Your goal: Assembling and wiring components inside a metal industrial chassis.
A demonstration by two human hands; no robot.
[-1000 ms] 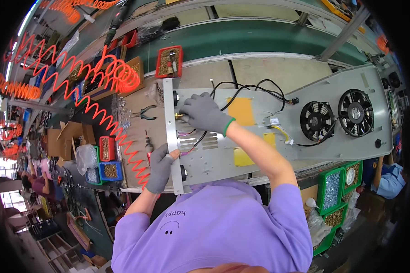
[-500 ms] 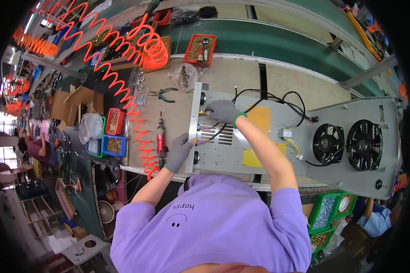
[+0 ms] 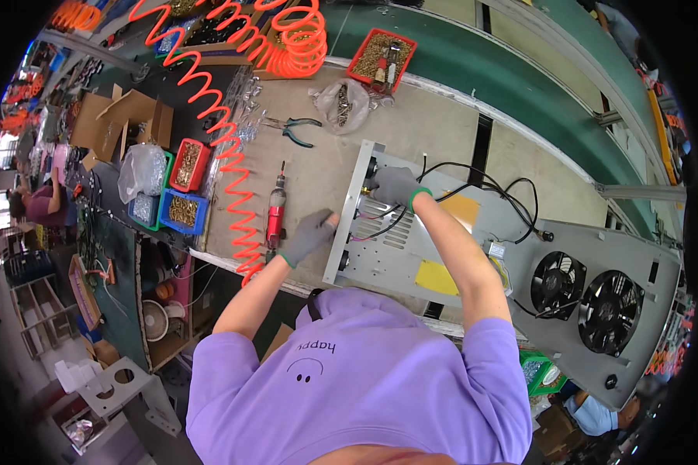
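Over the grey housing (image 3: 386,262), your right hand (image 3: 396,188) curls, its grip hidden; just outside it, your left hand (image 3: 310,235) is half-spread.

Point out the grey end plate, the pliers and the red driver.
Grey end plate (image 3: 353,208): head view, middle of its long face.
Pliers (image 3: 287,126): head view, near the pivot.
Red driver (image 3: 275,218): head view, on its red body.

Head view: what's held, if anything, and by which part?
Right hand: at the brass fitting by the end flange of the grey panel; can't tell if gripped. Left hand: nothing visibly held.
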